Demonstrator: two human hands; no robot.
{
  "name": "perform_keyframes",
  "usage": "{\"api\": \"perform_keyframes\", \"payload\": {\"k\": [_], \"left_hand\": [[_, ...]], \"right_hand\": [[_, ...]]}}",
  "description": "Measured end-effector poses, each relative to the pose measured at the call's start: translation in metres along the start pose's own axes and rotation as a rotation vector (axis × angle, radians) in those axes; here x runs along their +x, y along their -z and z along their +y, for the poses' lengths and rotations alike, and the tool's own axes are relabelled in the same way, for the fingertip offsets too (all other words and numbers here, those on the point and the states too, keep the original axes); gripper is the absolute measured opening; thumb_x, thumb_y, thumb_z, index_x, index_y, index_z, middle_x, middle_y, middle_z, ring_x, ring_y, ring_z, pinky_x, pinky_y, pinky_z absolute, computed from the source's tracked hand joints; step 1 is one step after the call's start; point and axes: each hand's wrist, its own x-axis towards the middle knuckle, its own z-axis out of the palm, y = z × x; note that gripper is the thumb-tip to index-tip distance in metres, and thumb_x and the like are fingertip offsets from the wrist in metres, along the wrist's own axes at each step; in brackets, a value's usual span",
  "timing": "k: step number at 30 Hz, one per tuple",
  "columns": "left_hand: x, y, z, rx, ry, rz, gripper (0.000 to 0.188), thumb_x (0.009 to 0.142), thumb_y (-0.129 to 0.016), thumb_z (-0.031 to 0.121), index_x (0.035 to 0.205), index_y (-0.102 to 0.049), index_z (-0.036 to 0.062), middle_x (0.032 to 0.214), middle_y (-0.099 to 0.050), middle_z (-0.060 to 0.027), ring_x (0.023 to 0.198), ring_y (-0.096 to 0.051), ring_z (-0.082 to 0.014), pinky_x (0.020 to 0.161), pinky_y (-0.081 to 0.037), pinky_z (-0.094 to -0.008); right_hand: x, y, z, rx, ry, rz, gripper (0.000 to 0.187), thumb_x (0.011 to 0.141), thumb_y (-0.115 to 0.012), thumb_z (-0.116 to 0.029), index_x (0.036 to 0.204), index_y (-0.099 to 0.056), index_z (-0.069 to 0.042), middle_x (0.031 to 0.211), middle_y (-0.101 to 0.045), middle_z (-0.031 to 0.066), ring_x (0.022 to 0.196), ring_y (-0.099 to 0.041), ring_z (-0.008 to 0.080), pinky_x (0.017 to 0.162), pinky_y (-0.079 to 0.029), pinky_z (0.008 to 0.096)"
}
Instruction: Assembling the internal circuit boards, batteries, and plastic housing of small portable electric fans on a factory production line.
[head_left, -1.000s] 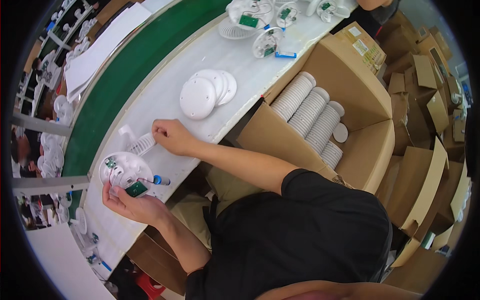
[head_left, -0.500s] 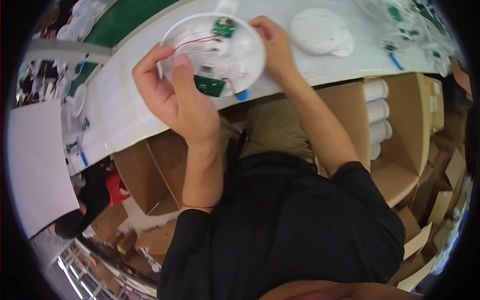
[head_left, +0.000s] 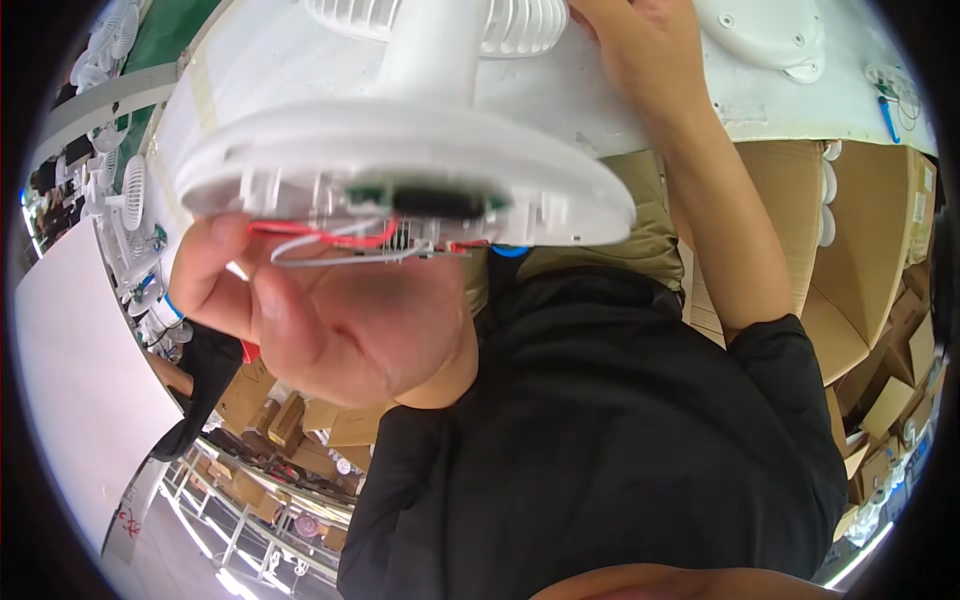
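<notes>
The fan looks part-built: its white stem (head_left: 435,55) already joins the round fan base (head_left: 400,135) to the ribbed grille (head_left: 525,25), and wiring runs inside, yet the underside has no cover, so closing it appears to be left. The base is raised above the front edge of the white worktable (head_left: 290,75), tilted so that its open side shows edge-on. The left hand (head_left: 375,325) is half-curled beneath it, fingertips at the left rim beside the red wire (head_left: 370,240); whether it pinches rim or wire, I cannot tell. The right hand (head_left: 655,65) reaches to the grille, fingers bent, its grip cut off by the upper edge. The base is a smooth, shallow plastic dome, matt to satin, with thin upright ribs moulded inside; a dark, blocky component (head_left: 440,203) sits there (blurred, so its kind stays unclear), and the white wire (head_left: 325,258) hangs in a soft, slack loop. Rounded white plates (head_left: 765,35) with small holes lie overlapping on the table to the right, and more pale discs (head_left: 828,190) show inside the brown corrugated carton (head_left: 850,265).
</notes>
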Motion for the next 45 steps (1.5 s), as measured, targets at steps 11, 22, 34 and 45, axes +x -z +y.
{"api": "perform_keyframes", "payload": {"k": [11,22,34,45], "left_hand": [[0.001,0.008,0.012,0.008,0.071,-0.042,0.03,0.085,-0.049,0.014,0.114,-0.055,0.0117,0.128,-0.051,-0.0129,0.105,-0.052,-0.0189,0.083,-0.044,-0.0357],[-0.006,-0.002,-0.004,0.075,0.033,-0.104,0.038,0.083,-0.052,0.013,0.121,-0.05,0.0119,0.132,-0.048,-0.0145,0.105,-0.052,-0.0203,0.08,-0.044,-0.0354],[-0.019,0.034,-0.005,0.391,-0.082,0.229,0.033,0.09,-0.049,0.014,0.121,-0.046,0.0008,0.116,-0.055,-0.0223,0.11,-0.054,-0.0327,0.096,-0.045,-0.0414],[-0.021,0.017,-0.014,0.289,-0.018,0.266,0.029,0.085,-0.045,0.017,0.108,-0.053,0.0011,0.106,-0.053,-0.0109,0.097,-0.051,-0.0225,0.089,-0.041,-0.0311]], "right_hand": [[-0.011,-0.024,-0.024,0.096,-0.038,0.036,0.006,0.088,-0.054,-0.004,0.088,-0.06,-0.004,0.066,-0.048,-0.0045,0.06,-0.038,0.0056,0.058,-0.031,0.017],[-0.011,-0.032,-0.051,0.179,-0.053,0.108,0.005,0.088,-0.054,-0.003,0.086,-0.059,-0.004,0.063,-0.045,-0.0062,0.057,-0.034,0.0047,0.056,-0.028,0.0168],[-0.011,-0.041,-0.038,0.009,0.221,0.12,0.005,0.078,-0.061,-0.007,0.082,-0.063,-0.008,0.068,-0.059,-0.0003,0.054,-0.047,0.0159,0.054,-0.041,0.0291],[-0.027,-0.036,-0.042,0.06,0.173,0.117,0.005,0.08,-0.061,-0.012,0.083,-0.057,-0.01,0.058,-0.057,-0.0002,0.053,-0.05,0.022,0.054,-0.038,0.0339]]}}
